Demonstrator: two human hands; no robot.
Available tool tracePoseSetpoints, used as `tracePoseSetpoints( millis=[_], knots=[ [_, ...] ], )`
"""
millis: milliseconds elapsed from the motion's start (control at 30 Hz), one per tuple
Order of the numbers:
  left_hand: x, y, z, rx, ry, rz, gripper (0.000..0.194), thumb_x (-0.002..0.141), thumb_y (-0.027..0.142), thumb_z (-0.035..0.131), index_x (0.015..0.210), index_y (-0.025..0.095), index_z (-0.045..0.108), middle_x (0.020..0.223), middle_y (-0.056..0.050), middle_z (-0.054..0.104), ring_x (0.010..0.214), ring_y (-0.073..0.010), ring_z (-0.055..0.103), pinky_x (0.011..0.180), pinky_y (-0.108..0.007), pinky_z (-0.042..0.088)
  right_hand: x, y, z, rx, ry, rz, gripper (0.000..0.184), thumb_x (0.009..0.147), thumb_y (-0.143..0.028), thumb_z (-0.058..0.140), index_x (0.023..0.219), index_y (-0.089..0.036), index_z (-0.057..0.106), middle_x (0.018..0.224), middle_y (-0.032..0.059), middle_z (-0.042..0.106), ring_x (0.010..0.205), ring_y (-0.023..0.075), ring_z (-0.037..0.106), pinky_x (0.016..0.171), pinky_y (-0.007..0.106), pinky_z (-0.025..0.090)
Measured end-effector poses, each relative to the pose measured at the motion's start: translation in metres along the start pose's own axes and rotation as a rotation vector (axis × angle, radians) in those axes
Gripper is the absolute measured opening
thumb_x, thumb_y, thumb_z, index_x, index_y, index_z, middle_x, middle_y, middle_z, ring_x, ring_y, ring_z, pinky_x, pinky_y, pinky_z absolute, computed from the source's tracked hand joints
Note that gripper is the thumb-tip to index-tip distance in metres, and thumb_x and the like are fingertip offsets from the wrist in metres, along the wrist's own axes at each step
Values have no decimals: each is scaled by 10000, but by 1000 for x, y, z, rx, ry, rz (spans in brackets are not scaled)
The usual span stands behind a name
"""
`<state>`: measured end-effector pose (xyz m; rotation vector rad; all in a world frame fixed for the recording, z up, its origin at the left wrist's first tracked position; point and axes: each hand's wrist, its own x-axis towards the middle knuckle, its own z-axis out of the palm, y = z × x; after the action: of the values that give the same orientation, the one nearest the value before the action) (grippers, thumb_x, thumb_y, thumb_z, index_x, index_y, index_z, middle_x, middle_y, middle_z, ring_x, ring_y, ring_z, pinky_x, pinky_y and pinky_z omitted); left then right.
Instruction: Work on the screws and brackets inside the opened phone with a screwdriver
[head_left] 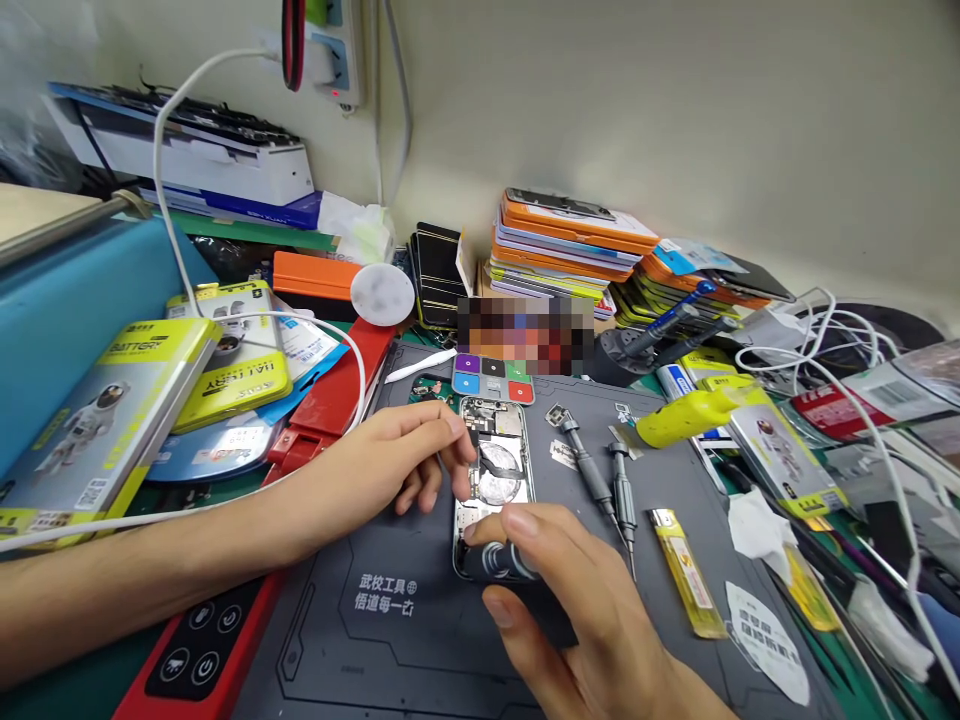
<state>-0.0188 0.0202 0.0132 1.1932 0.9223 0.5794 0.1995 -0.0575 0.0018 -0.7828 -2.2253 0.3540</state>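
Note:
An opened smartphone (517, 480) lies on the dark grey work mat (405, 660), its inner boards and a round silvery patch showing. My left hand (420, 455) reaches in from the left, fingers loosely bent and apart, fingertips over the phone's left edge; I see nothing held in it. Over the phone's lower end, my right hand (592, 600) is bent around a dark cylinder with pale rings (506, 560), which looks like a tool handle; its tip is hidden. Two grey screwdrivers (589, 465) lie right of the phone, near a yellow lighter (688, 575).
A coloured tile pad (493, 378) and white pen-like stick (420, 366) sit behind the phone. Battery boxes (120, 420) and a red device (187, 650) stand left. Right are a yellow bottle (682, 415), a tool holder (626, 350) and loose cables (847, 330). Stacked boxes (555, 235) line the wall.

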Motion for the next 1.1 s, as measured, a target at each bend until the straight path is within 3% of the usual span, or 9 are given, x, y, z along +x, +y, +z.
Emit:
tracePoseSetpoints(
  millis=[100,233,300,433,533,667,800,933,1100],
  knots=[
    [1,-2,0,10,2,8,319,1066,432,514,896,190,634,739,27,676,581,-99,548,520,-212,399,-1,0,-3,-8,-4,3,605,1046,-103,507,1621,-169,328,1155,89,763,1040,209,727,955,354,633],
    [1,-2,-2,35,-29,21,331,1075,459,538,912,199,663,640,62,589,573,-96,523,520,-198,389,-2,-3,-6,12,-39,27,540,1148,-312,354,1671,-201,275,1202,94,762,1129,227,729,982,368,635],
    [0,-1,-3,75,-52,25,344,1061,498,588,936,201,706,644,65,583,583,-90,505,529,-190,382,-1,-3,-5,8,-29,37,565,1147,-354,383,1679,-207,264,1222,100,766,1137,236,739,984,379,642],
    [-2,2,-5,116,-86,15,296,994,503,713,979,216,783,829,24,712,633,-91,526,539,-193,381,1,-1,1,8,20,24,641,1065,-224,608,1641,-220,326,1165,96,792,1028,232,773,913,390,674],
    [-2,3,-5,94,-85,16,238,943,462,788,962,225,811,877,10,757,648,-100,550,561,-204,399,-3,-1,4,65,69,28,702,992,-57,638,1609,-254,365,1122,79,798,967,218,792,860,386,692],
    [-2,2,-5,106,-78,12,171,917,406,823,929,237,848,881,8,793,649,-102,566,585,-212,409,-7,-7,1,196,292,185,713,970,-33,650,1579,-303,396,1127,76,789,911,235,805,859,441,715],
    [-2,0,-5,151,-128,32,133,917,379,824,946,260,875,920,8,824,727,-132,618,641,-225,442,2,-10,-2,384,565,402,607,1044,-126,594,1565,-363,392,1060,66,776,827,221,785,631,358,715],
    [-3,-1,-6,158,-163,22,138,920,388,820,941,265,879,942,10,846,797,-161,671,703,-239,478,10,-2,0,576,568,524,551,1077,-188,575,1570,-348,388,1063,44,781,758,167,795,696,314,731],
    [-4,-1,-6,151,-192,13,137,928,397,822,949,274,880,969,22,861,910,-178,741,785,-236,505,10,3,1,642,560,539,536,1079,-203,571,1567,-330,388,1070,50,778,773,168,793,716,320,733]
  ],
)
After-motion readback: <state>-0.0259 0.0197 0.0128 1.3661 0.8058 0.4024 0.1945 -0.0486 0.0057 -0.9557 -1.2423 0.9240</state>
